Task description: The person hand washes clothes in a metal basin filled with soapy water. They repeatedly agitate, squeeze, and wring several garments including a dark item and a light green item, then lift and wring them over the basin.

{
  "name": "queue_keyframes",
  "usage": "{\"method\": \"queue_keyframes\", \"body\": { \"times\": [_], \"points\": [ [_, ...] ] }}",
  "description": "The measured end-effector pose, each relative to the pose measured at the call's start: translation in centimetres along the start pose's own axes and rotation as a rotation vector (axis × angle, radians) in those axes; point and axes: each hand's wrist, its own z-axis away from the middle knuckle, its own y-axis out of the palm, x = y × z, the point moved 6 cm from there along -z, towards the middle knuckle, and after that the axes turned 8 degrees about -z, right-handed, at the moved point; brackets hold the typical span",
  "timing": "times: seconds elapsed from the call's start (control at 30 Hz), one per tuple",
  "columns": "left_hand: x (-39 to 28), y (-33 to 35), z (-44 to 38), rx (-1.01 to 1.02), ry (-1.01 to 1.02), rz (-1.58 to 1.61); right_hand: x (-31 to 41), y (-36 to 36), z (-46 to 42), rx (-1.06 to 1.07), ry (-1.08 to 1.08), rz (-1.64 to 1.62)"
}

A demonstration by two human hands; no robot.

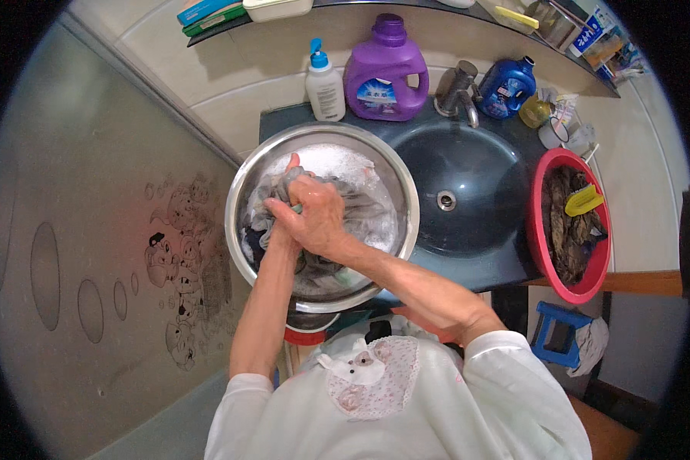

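A wide stainless steel basin (408, 230) holds sudsy water and wet grey cloth (359, 201), with a dark piece of cloth at its left side. My right hand (321, 211) lies crossed over my left, its fingers curled on the bunched grey cloth. Beneath it, my left hand (286, 234) is mostly hidden; a fingertip shows past the far side of the cloth, which is gripped between the two hands. White foam (328, 156) covers the far part of the water.
Right of the basin is a dark sink (466, 224) with a metal faucet (457, 95). Behind stand a white pump bottle (325, 92), a purple detergent jug (386, 75) and a blue bottle (507, 89). A red tub (537, 241) at right holds dark cloth and a yellow brush (583, 201).
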Motion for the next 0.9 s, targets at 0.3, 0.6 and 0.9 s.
{"method": "queue_keyframes", "body": {
  "times": [0.3,0.6,0.9],
  "points": [
    [1.4,-6.4,-1.0,-0.334,0.155,-0.464,-2.3,1.0,-0.1,0.082,0.233,0.0],
    [-1.0,0.5,-1.5,-0.435,0.222,-0.795,-10.6,-2.1,-3.4,0.109,0.456,-0.385],
    [2.5,6.1,3.6,-0.099,0.236,-2.009,-14.8,-3.0,0.1,0.489,0.401,0.279]
  ]
}}
